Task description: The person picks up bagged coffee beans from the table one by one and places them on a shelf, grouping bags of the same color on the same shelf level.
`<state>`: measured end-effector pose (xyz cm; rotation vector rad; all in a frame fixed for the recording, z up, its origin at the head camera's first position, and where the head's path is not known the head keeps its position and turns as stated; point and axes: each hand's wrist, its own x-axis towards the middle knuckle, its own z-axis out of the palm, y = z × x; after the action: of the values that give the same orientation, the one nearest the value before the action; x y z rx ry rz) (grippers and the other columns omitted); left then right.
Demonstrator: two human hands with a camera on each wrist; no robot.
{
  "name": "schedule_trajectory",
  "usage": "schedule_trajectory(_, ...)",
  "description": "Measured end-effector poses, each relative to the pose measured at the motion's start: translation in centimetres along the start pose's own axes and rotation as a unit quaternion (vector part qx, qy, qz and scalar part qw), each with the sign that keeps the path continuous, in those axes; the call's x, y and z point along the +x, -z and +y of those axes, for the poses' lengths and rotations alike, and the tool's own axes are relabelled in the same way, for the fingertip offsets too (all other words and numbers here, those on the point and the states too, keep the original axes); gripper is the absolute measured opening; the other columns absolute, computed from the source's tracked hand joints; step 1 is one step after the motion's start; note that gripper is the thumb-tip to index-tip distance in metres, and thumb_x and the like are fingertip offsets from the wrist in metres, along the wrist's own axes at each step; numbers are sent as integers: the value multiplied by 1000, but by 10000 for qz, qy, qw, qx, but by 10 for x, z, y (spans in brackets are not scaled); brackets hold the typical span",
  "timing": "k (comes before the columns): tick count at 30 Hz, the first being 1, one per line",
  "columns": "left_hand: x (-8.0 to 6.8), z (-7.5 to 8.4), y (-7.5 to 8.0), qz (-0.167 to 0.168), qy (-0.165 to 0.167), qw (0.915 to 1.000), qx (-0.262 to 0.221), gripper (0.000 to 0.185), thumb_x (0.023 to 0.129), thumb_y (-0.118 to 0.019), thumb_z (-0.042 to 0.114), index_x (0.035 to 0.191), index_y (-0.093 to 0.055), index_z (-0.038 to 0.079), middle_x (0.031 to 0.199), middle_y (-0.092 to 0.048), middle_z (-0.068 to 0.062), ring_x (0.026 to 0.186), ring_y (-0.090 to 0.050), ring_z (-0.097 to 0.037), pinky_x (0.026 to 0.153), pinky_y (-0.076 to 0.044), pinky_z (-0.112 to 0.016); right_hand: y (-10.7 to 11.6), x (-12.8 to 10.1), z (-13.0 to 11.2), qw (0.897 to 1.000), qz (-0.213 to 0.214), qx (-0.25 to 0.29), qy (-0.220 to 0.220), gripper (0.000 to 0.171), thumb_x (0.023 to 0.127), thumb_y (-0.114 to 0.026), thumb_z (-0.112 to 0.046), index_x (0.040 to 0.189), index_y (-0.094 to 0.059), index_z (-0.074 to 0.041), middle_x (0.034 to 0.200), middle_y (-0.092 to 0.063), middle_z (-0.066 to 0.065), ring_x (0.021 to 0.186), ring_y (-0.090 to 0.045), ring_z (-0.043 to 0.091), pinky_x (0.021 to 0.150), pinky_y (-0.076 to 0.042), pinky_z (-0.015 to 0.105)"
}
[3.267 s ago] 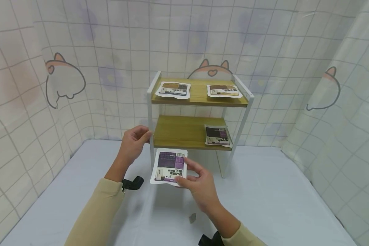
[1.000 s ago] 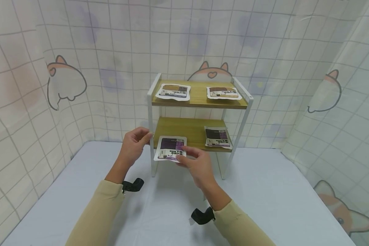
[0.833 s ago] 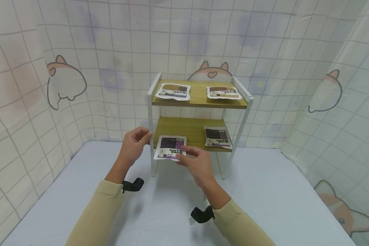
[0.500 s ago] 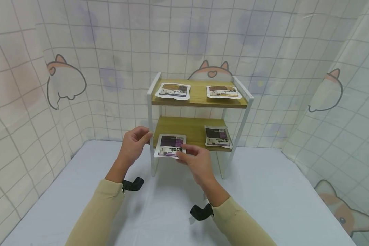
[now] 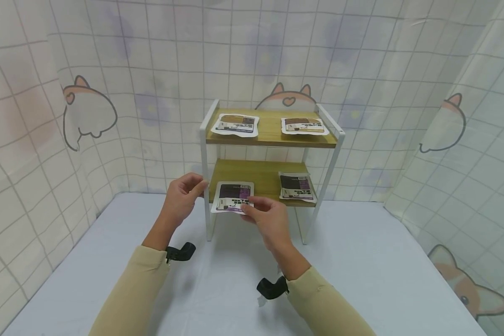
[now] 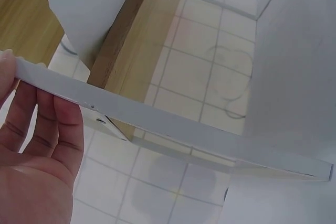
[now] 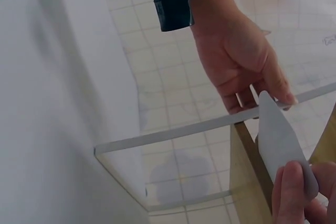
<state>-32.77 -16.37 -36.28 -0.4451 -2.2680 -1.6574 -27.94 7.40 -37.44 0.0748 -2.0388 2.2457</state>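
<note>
White tabletop nearest. Right hand pinches the near edge of a purple-and-white pouch, which lies partly on the front left of the lower shelf, overhanging its edge. Left hand curls round the rack's white front-left post. Second pouch at lower right. Top shelf carries two more pouches. Cat-print curtain behind.

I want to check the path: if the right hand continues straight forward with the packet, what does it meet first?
Probably nothing soon: the right hand holds the packet over the lower shelf, whose left half looks free. The other packet lies off to the right.
</note>
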Motion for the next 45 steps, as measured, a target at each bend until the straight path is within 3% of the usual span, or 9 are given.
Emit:
schedule_trajectory(11,0,1,0,3,26,10000,15,32,102,-65,27,116,-69,-2,112,-71,-20,88,-68,-18,82,-55,-22,-3,2,1,9999,113,51,-60,31,86,-84,-19,115,-77,-8,109,-71,16,85,-78,24,78,-62,33)
schedule_trajectory(17,0,0,0,4,22,10000,43,33,102,-65,28,116,-69,-1,112,-72,-18,88,-67,-18,83,-56,-25,-4,-4,4,10000,-54,17,-64,42,83,-87,-25,121,-75,-11,108,-73,14,82,-78,23,77,-62,33)
schedule_trajectory(23,1,-2,0,24,-52,10000,5,32,102,-65,29,115,-69,0,113,-71,-20,87,-68,-15,87,-58,-36,-5,-11,6,9993,-319,-40,183,46,81,-88,-17,125,-73,-12,110,-74,15,81,-76,21,77,-63,36)
schedule_trajectory(33,0,-1,0,-23,-22,10000,14,32,102,-65,29,116,-69,0,114,-71,-19,90,-67,-17,88,-58,-36,-7,-12,8,9990,-288,-98,327,41,85,-85,-17,124,-74,-11,110,-75,15,79,-74,19,77,-63,34)
schedule_trajectory(45,0,-1,1,-34,-44,9999,-84,32,103,-64,27,116,-68,-2,115,-71,-23,88,-67,-17,85,-56,-27,-11,-7,8,9989,-160,-245,370,41,85,-85,-20,124,-74,-12,107,-75,12,81,-76,20,77,-62,31)
